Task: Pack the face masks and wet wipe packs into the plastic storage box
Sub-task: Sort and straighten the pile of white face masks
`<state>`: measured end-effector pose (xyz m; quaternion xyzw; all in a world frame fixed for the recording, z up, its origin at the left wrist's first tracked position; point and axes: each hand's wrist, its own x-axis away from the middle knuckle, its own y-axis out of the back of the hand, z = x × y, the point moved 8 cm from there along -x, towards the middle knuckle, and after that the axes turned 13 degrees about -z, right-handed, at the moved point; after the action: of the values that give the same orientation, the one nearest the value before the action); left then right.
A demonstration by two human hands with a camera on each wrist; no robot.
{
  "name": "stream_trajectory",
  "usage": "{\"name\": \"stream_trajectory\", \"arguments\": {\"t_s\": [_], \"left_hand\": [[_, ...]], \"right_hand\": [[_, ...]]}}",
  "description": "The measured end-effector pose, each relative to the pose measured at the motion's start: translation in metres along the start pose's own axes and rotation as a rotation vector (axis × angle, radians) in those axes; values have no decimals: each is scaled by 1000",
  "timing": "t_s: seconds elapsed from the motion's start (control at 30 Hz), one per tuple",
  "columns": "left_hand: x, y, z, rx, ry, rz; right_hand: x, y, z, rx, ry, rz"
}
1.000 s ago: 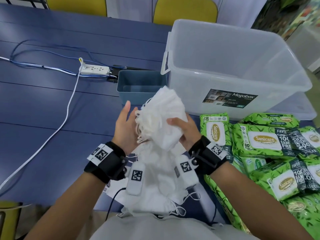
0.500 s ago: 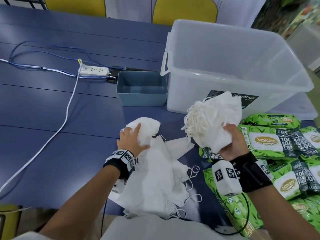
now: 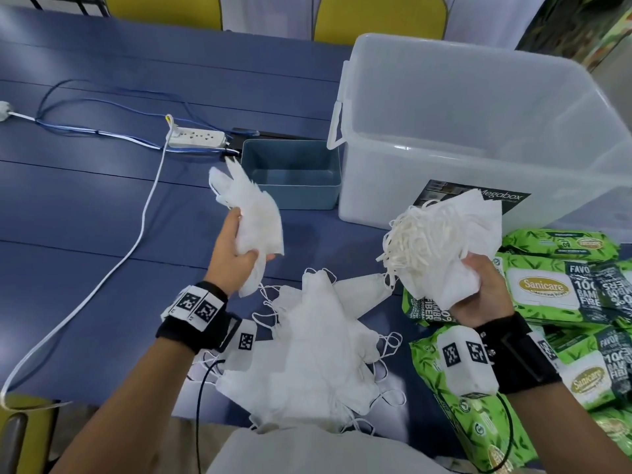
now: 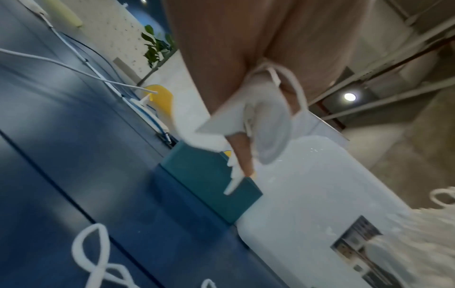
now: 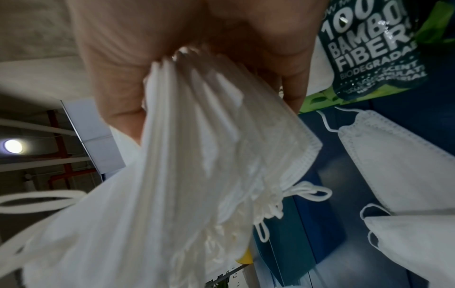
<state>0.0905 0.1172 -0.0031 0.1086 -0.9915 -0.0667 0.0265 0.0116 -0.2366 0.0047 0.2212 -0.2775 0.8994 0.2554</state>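
left hand (image 3: 236, 254) clutches small mask bunch (image 3: 254, 213) | right hand (image 3: 478, 295) clenches big mask stack (image 3: 444, 241) near storage box (image 3: 478, 131) | both raised, likely for loading

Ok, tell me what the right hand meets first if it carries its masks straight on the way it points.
Probably the clear storage box: the right hand points up-table and its mask bundle already overlaps the box's labelled front wall, though depth is unclear.

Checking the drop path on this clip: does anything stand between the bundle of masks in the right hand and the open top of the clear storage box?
Nothing visible does. The right hand holds the mask bundle just in front of the storage box, below its rim. The box is open-topped with no lid on, so only its near wall must be cleared by lifting.
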Motion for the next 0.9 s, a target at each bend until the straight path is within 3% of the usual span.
{"name": "stream_trajectory", "arguments": {"t_s": [0.27,0.37,0.43,0.53,0.6,0.67,0.8,0.9], "left_hand": [[55,-57,-45,-103,-256,412],[89,-80,-41,-162,-292,612],[108,-88,-13,-362,-235,727],[128,-74,45,-922,-122,868],[137,-58,59,-1109,-188,870],[148,-52,63,-1151,-277,871],[178,-69,74,-1189,-416,1059],[177,-84,91,-1344,-602,1090]], "right_hand": [[3,5,0,-39,7,-7],[1,9,0,-25,15,-12],[1,13,-1,-31,14,-30],[4,14,-1,-37,4,-29],[4,14,-1,-33,9,-27],[5,15,-1,-20,17,-22],[4,13,-7,4,6,-22],[5,9,-9,6,-1,-5]]}}
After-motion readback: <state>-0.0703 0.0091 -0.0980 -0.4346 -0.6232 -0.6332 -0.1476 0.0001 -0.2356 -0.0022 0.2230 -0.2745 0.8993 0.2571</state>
